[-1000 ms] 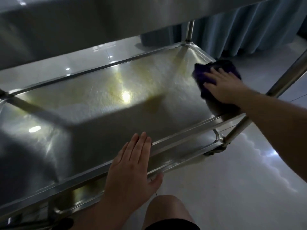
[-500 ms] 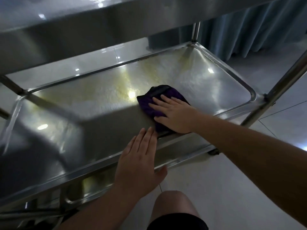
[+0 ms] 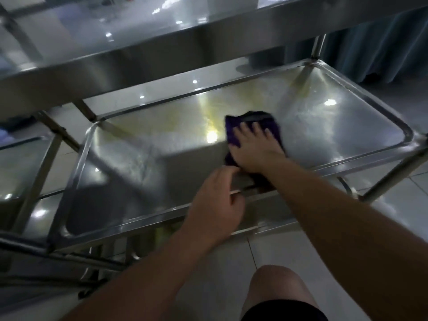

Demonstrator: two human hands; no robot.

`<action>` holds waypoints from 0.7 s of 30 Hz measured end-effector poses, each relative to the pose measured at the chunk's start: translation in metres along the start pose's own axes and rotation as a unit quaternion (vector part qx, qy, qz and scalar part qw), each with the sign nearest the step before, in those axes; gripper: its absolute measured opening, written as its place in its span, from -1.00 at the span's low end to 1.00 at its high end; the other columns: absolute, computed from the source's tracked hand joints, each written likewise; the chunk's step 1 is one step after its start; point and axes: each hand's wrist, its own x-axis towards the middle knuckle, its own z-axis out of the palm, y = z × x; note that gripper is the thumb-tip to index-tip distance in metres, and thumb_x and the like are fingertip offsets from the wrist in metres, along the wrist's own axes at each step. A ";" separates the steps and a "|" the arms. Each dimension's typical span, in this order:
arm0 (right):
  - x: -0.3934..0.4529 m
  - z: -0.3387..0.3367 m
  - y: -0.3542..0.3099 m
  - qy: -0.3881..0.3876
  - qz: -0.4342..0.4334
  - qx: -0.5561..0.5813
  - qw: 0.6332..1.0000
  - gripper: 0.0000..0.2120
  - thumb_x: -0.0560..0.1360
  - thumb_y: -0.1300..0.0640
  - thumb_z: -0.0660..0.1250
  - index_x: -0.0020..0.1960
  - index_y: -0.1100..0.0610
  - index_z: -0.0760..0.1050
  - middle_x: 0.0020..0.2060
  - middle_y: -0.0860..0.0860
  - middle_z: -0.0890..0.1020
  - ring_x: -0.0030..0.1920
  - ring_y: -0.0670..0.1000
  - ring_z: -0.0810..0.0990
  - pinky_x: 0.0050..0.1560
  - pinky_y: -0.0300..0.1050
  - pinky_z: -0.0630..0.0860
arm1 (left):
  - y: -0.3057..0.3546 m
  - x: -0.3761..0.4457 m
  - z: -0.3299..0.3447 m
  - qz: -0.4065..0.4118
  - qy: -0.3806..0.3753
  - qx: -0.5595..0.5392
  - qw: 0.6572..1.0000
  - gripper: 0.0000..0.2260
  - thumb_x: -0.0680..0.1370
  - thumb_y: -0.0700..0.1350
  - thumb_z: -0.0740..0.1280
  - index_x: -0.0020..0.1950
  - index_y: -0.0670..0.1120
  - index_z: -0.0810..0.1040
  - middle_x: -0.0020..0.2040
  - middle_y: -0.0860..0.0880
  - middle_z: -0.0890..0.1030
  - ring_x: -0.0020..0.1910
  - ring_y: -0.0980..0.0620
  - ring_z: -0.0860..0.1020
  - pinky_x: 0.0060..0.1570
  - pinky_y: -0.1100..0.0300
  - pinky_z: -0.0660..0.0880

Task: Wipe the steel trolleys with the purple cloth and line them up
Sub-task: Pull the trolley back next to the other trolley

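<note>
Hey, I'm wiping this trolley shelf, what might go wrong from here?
1. The left hand grips the near rim of the shelf beside the purple cloth; the right hand might bump it.
2. Yellowish streaks sit behind the cloth; short strokes may miss them.

Two trolleys (image 3: 405,135), one purple cloth (image 3: 234,133), two hands (image 3: 252,149).

A blue-grey curtain (image 3: 375,42) hangs at upper right above the pale tiled floor (image 3: 231,262).

Glossy pale floor tiles (image 3: 266,249) mirror ceiling lights; blue-grey curtain (image 3: 379,45) hangs far right.
</note>
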 end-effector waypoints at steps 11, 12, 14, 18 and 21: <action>-0.016 -0.006 0.032 0.020 -0.012 -0.011 1.000 -0.40 0.72 -0.22 -0.09 0.72 -0.10 -0.04 0.70 -0.10 -0.07 0.69 0.01 -0.09 0.65 0.09 -0.13 | -0.171 -0.046 -0.117 -0.296 0.062 0.213 0.929 -0.53 0.72 0.13 0.13 0.54 -0.11 0.37 0.55 -0.20 0.39 0.54 -0.24 0.34 0.49 -0.26 0.32; -0.018 -0.007 0.038 0.032 0.044 0.000 0.999 -0.39 0.72 -0.22 -0.10 0.72 -0.08 -0.05 0.71 -0.09 -0.07 0.69 0.03 -0.10 0.66 0.11 -0.14 | -0.174 -0.048 -0.117 -0.304 0.060 0.210 0.927 -0.50 0.73 0.16 0.10 0.58 -0.09 0.34 0.58 -0.19 0.37 0.57 -0.22 0.32 0.51 -0.25 0.30; -0.021 -0.004 0.030 0.036 0.111 0.020 0.993 -0.36 0.70 -0.24 -0.13 0.72 -0.05 -0.08 0.71 -0.08 -0.09 0.69 0.06 -0.13 0.66 0.14 -0.17 | -0.176 -0.050 -0.115 -0.293 0.069 0.213 0.929 -0.47 0.72 0.19 0.08 0.61 -0.07 0.32 0.62 -0.17 0.33 0.60 -0.19 0.29 0.54 -0.21 0.26; -0.021 0.016 -0.035 0.036 0.074 0.015 0.996 -0.34 0.69 -0.26 -0.16 0.72 -0.05 -0.12 0.71 -0.06 -0.12 0.69 0.10 -0.16 0.65 0.15 -0.20 | -0.179 -0.050 -0.118 -0.287 0.090 0.207 0.931 -0.48 0.71 0.18 0.09 0.61 -0.03 0.31 0.62 -0.13 0.32 0.60 -0.16 0.27 0.55 -0.18 0.25; -0.023 0.035 -0.089 0.015 0.001 0.014 1.000 -0.34 0.68 -0.28 -0.17 0.72 -0.08 -0.15 0.70 -0.09 -0.15 0.69 0.07 -0.20 0.65 0.14 -0.23 | -0.181 -0.050 -0.119 -0.296 0.087 0.199 0.930 -0.48 0.70 0.18 0.07 0.63 0.02 0.29 0.65 -0.07 0.28 0.62 -0.12 0.23 0.57 -0.15 0.20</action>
